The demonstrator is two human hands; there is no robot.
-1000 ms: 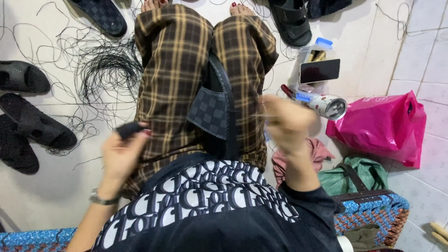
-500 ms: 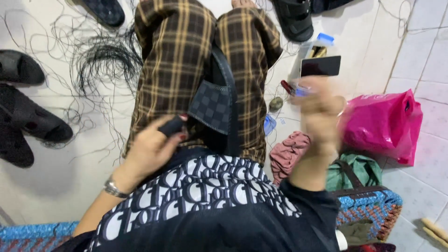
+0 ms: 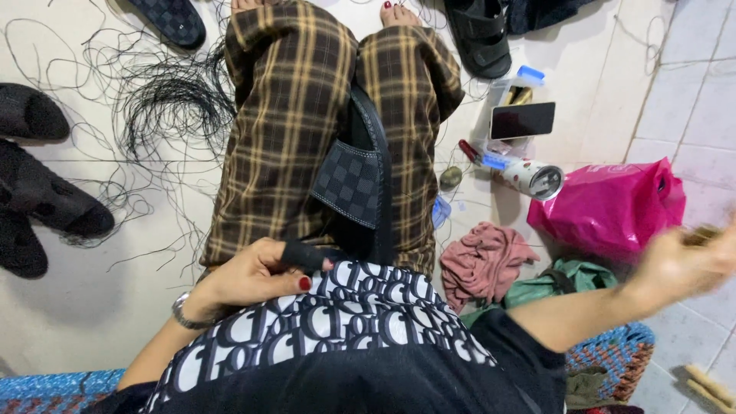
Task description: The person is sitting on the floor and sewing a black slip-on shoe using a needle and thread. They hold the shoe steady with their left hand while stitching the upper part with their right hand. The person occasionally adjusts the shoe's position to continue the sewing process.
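Left hand (image 3: 257,277) pins the checkered sandal (image 3: 354,184) on the lap, fingers clenched; right hand (image 3: 682,264), blurred at frame right, grip unclear.

A pale floor (image 3: 92,307) carries everything, plain on the left and tiled on the right. On the left, loose black threads (image 3: 165,96) lie in a tangle, with dark sandals (image 3: 46,199) along the edge and a checked slipper (image 3: 169,19) at the top. Another black sandal (image 3: 479,34) lies at the top right. Near it are a phone (image 3: 523,120), face up, and a tumbler (image 3: 529,176) on its side. A pink bag (image 3: 613,207) sits to the right, with a pink cloth (image 3: 483,261) and a green bag (image 3: 560,284) close by. A woven mat (image 3: 613,353) covers the floor's near edge.
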